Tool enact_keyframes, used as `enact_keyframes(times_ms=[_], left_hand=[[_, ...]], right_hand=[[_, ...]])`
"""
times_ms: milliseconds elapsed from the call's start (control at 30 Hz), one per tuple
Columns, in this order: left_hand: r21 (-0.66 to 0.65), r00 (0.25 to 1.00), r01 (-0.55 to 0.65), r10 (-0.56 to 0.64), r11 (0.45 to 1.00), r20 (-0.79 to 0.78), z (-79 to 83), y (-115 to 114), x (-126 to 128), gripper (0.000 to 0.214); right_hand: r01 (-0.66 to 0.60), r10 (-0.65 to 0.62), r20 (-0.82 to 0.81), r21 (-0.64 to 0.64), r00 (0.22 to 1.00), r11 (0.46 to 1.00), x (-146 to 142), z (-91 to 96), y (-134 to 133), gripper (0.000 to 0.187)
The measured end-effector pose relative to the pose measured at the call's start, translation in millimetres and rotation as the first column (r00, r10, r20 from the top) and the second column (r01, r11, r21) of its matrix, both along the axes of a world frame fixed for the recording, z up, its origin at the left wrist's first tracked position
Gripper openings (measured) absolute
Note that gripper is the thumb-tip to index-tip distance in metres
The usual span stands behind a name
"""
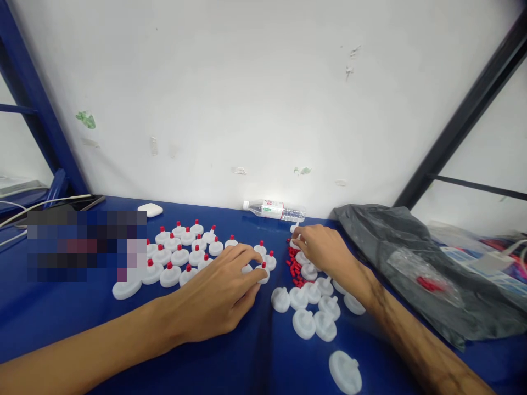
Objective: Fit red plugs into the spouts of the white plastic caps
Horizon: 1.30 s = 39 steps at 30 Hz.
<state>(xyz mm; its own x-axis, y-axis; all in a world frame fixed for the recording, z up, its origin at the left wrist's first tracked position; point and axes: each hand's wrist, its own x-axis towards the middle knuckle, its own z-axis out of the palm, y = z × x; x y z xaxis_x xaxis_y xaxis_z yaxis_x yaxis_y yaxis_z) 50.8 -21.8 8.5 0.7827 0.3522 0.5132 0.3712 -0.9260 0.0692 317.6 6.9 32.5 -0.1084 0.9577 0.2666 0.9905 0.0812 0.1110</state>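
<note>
On a blue table (pixel 242 362), the left hand (pixel 222 293) has thumb and finger at one of many red-tipped lids (pixel 179 256). The right hand (pixel 323 247) is over plain lids (pixel 328 309) near loose red caps (pixel 295 269). A bottle (pixel 272 209) lies by the wall (pixel 263 99).

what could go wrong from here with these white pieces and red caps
The left hand is among the red-capped white pieces, so it might knock one over. The loose red caps lie near the right hand and could scatter if brushed. The bottle lies sideways, so a bump might roll it.
</note>
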Motion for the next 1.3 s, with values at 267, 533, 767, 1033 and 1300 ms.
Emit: enact_keyframes(times_ms=[267, 533, 767, 1033, 1300], left_hand=[[0.032, 0.97, -0.167, 0.158, 0.985, 0.184, 7.1, -1.5, -0.4, 0.047], [0.145, 0.956, -0.147, 0.104, 0.978, 0.273, 2.3, 5.3, -3.4, 0.036], [0.108, 0.956, -0.195, 0.165, 0.975, 0.242, 4.5, 8.7, -4.1, 0.029], [0.078, 0.963, -0.217, 0.2, 0.973, 0.178, 3.8, 8.2, -5.0, 0.035], [0.028, 0.962, -0.21, 0.201, 0.977, 0.183, 1.0, 7.9, -4.7, 0.037]], right_hand=[[-0.153, 0.19, -0.235, 0.166, 0.953, 0.974, -18.6, 23.1, -19.4, 0.034], [-0.654, 0.549, -0.75, 0.21, 0.369, 0.726, -42.3, 24.9, -43.2, 0.028], [-0.306, 0.313, -0.113, 0.075, 0.943, 0.949, -26.9, 21.3, -29.7, 0.033], [-0.163, 0.173, 0.071, -0.127, 0.982, 0.979, -9.7, 7.3, -10.8, 0.026], [-0.166, 0.184, 0.082, -0.191, 0.98, 0.967, -6.4, 3.7, -5.2, 0.017]])
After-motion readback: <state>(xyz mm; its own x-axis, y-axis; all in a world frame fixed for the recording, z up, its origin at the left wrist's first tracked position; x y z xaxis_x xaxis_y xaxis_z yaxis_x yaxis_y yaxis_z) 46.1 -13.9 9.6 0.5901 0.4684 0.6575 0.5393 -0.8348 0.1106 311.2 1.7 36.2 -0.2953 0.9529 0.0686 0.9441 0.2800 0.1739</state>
